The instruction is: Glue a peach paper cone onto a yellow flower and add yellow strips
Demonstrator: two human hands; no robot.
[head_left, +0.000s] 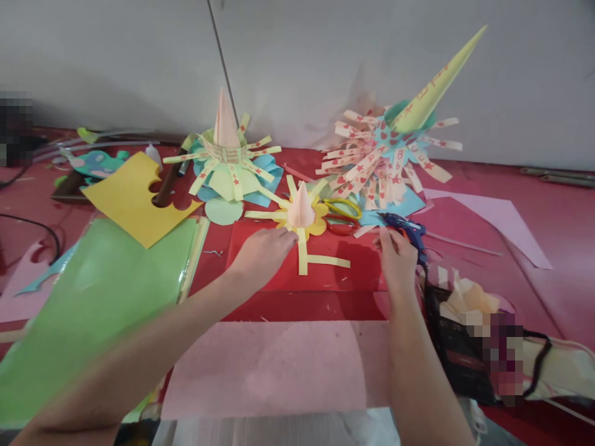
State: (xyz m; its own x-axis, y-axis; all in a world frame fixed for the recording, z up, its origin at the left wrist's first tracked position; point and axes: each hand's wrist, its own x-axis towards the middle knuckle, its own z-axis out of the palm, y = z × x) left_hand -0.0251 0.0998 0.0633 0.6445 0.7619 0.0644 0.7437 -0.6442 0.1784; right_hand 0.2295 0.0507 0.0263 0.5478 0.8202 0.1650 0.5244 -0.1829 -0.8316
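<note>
A small yellow paper flower (318, 218) with a pale pink paper cone (301, 209) in its middle lies on red paper. Pale yellow strips stick out from it. My left hand (267, 253) is closed at the flower's near edge, fingertips pinched by the base of the cone. Below it, one pale strip (328, 261) extends rightward from another. My right hand (400, 254) is off to the right with curled fingers, directly in front of a blue glue gun (405, 224). What those fingers hold, if anything, is hidden. Scissors (344, 217) with yellow and red handles lie beside the flower.
Two fringed paper models with cones, one yellow-green (227, 155) and one pink and blue (395, 142), stand near the wall. Green sheets (125, 297) and cut yellow paper (134, 198) lie left. Pink paper (274, 365) is in front; a black box (460, 353) sits right.
</note>
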